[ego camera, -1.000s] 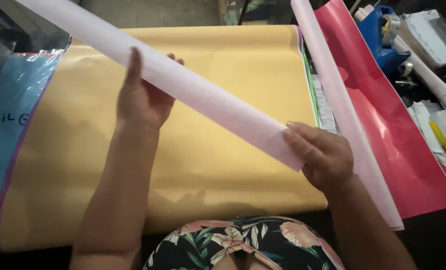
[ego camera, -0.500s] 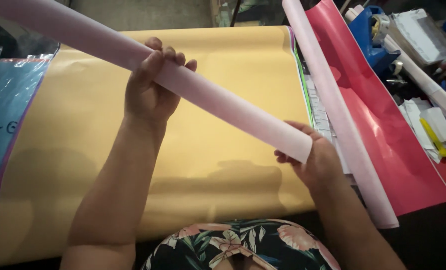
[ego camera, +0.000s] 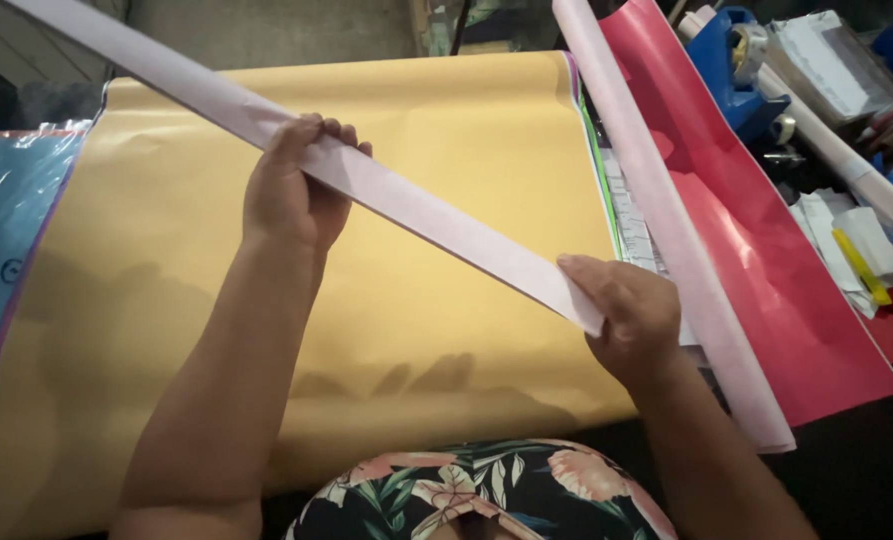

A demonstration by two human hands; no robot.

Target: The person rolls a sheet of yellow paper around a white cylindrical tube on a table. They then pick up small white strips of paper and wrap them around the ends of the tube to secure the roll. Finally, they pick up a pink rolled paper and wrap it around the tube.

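Yellow paper sheet [ego camera: 416,330] under pink roll [ego camera: 416,200]

The person's left hand [ego camera: 288,195] and right hand [ego camera: 631,320] are bare, with no rings, watch or gloves. Both forearms are uncovered, without sleeves. The garment [ego camera: 466,495] below is dark fabric printed with pink flowers and green leaves.

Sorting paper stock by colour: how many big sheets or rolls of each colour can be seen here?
Pale pink: 2 (folded strip in the left hand and right hand; roll)
Yellow sheet: 1
Red sheet: 1
Blue sheet: 1
Total: 5
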